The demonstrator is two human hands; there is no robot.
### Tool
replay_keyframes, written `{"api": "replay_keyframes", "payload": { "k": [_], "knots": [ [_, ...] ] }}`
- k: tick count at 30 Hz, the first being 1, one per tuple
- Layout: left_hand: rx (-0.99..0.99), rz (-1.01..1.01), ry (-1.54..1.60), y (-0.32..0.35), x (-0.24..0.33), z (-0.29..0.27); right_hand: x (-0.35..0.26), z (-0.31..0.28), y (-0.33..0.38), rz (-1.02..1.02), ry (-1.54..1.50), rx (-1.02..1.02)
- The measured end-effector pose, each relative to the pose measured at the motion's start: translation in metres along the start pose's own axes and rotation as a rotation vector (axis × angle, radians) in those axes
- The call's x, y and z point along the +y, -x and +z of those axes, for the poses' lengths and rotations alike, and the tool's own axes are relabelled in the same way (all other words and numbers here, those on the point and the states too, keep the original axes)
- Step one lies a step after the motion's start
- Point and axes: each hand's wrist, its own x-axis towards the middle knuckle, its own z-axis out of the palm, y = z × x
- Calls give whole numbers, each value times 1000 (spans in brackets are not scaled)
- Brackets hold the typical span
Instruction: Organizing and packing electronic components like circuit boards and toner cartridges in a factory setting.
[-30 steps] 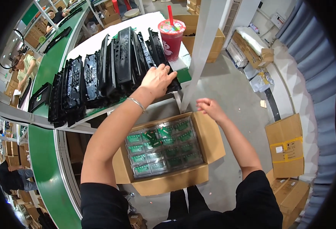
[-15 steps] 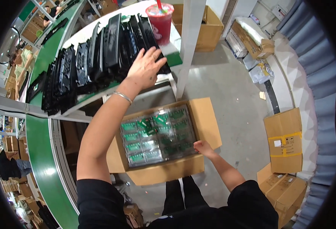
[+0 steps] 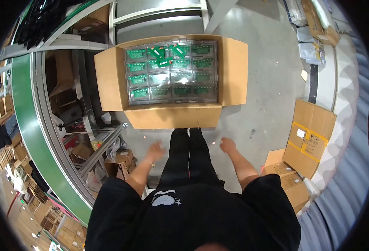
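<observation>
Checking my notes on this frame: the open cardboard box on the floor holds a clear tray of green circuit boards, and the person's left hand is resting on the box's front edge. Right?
Not quite. In the head view the left hand hangs empty beside the leg, apart from the cardboard box. The rest stands: the box is open on the floor, with a clear tray of green circuit boards inside.

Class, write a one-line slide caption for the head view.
Both hands, left and right, hang empty above an open cardboard box of green circuit boards.

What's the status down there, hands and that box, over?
Left hand open, empty, at the side. Right hand loosely curled, empty. Open cardboard box on the floor ahead, clear tray of green circuit boards inside. Nothing between hands and box.
</observation>
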Motion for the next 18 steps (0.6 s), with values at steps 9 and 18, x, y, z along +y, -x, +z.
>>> {"api": "replay_keyframes", "payload": {
  "k": [9, 18],
  "knots": [
    [93, -126, 572, 130, 54, -16, -30, 57, 77, -419, 870, -610],
    [947, -367, 1167, 221, 80, 52, -211, -90, 60, -1141, 536, -118]
  ]
}}
